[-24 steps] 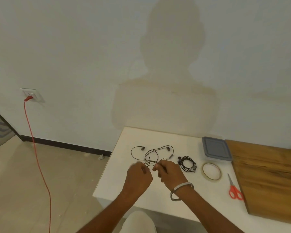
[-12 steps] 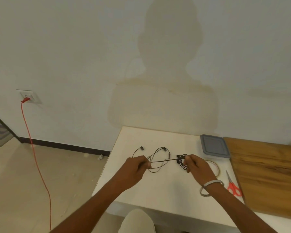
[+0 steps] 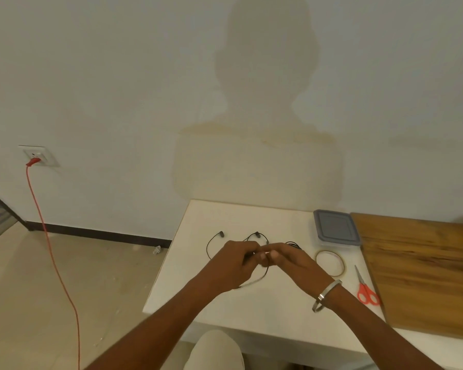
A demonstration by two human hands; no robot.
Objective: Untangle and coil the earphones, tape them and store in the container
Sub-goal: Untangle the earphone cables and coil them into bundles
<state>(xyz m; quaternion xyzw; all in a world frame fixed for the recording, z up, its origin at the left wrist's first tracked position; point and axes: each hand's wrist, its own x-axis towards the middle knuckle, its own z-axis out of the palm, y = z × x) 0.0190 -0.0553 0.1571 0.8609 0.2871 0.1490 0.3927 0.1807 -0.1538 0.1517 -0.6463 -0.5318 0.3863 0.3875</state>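
Together, left hand (image 3: 231, 265) and right hand (image 3: 292, 263) pinch the earphones (image 3: 211, 243), cable trailing leftward.

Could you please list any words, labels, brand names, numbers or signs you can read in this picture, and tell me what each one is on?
None can be read.
The container with its grey lid shows no legible print.
The tape roll and the red-handled scissors bear no visible marking.
The wall socket is plain at this size.
The earphones, held in the left hand and right hand, are too small to tell.
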